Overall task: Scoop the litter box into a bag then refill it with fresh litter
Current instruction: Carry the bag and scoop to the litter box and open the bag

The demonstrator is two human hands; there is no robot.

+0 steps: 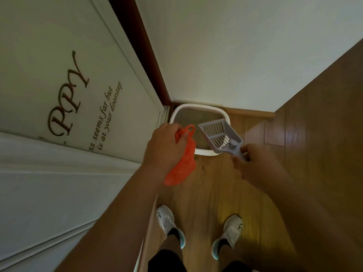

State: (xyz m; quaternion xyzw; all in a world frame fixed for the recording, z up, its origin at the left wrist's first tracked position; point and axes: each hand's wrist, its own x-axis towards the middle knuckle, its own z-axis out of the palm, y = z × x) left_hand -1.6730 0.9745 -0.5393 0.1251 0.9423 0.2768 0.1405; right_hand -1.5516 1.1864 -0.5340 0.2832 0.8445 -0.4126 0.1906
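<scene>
A white litter box (196,107) with grey litter sits on the wooden floor in the corner ahead of me. My left hand (164,146) grips an orange plastic bag (183,165) that hangs down crumpled, just left of the box's near rim. My right hand (253,163) holds the handle of a pale grey slotted litter scoop (219,134). The scoop's head hovers over the box's near right corner and looks empty. Both hands are held above the floor, in front of the box.
A white door with brown lettering (78,107) stands close on the left, with a dark red frame (151,61) beside it. A white wall (235,55) backs the box. Wooden floor (294,154) stretches right. My two white shoes (167,222) stand below.
</scene>
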